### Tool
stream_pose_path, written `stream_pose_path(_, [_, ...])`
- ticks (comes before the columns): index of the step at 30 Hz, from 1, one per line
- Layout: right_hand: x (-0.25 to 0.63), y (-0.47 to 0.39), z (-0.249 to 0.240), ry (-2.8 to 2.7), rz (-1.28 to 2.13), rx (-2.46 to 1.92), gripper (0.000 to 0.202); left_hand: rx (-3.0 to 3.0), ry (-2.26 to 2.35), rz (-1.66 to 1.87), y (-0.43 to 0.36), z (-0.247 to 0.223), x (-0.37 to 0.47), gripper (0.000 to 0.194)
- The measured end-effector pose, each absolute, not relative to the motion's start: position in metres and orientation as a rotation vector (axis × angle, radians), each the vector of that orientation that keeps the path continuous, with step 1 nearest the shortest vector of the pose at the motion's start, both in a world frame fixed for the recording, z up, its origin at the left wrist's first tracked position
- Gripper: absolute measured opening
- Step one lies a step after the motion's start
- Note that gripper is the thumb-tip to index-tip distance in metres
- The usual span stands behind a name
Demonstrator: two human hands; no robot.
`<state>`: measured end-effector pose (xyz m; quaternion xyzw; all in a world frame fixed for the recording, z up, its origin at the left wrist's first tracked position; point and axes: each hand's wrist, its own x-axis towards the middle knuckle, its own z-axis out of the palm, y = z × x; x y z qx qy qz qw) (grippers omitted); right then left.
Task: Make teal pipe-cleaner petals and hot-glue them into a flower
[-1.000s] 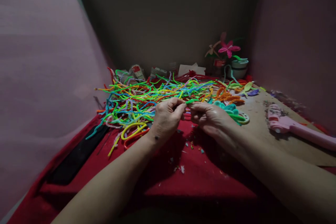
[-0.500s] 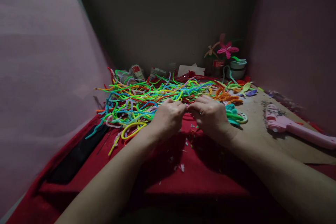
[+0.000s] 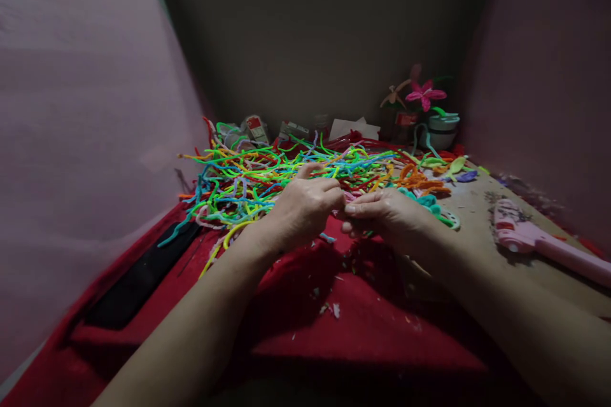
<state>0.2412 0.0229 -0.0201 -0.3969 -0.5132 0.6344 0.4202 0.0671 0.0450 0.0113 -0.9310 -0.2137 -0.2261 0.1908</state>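
Observation:
My left hand (image 3: 310, 203) is closed, its fingertips pinched beside those of my right hand. The thumb and fingers of my right hand (image 3: 377, 211) are pressed together on a small pink piece (image 3: 347, 198) that shows between the two hands. Most of that piece is hidden by the fingers. Just behind and to the left of the hands lies a tangled heap of colourful fuzzy stems (image 3: 258, 168). A short blue stem end (image 3: 327, 237) shows below my left hand.
On the right, a pink glue gun (image 3: 534, 238) lies on a brown board (image 3: 472, 222). A black flat item (image 3: 143, 276) is on the red cloth (image 3: 305, 331) at left. Behind stand a pink fuzzy flower (image 3: 426, 94) and a pale pot (image 3: 442, 130). Orange loops (image 3: 420, 181) lie at right.
My right hand has turned and lowered a little, its fingers now extended in a pinch. My left hand has risen slightly at the wrist. The view has shifted a little.

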Motion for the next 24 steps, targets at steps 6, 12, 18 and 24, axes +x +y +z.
stream_pose_path(6, [0.234,0.023,-0.018,-1.104,1.296,-0.931,0.014,-2.386,-1.21,-1.449,0.034,0.015,0.077,0.022])
stream_pose_path(12, [0.229,0.016,-0.019,-1.226,1.264,-0.935,0.018,-3.033,-1.984,-1.886,0.041,-0.002,0.085,0.035])
stream_pose_path(18, [0.231,0.014,-0.018,-1.419,1.228,-1.008,0.019,-3.092,-1.924,-2.191,0.044,-0.007,0.084,0.023])
stream_pose_path(24, [0.229,0.011,-0.013,-1.472,1.158,-1.079,0.02,-3.08,-1.84,-2.531,0.047,-0.003,0.081,0.017])
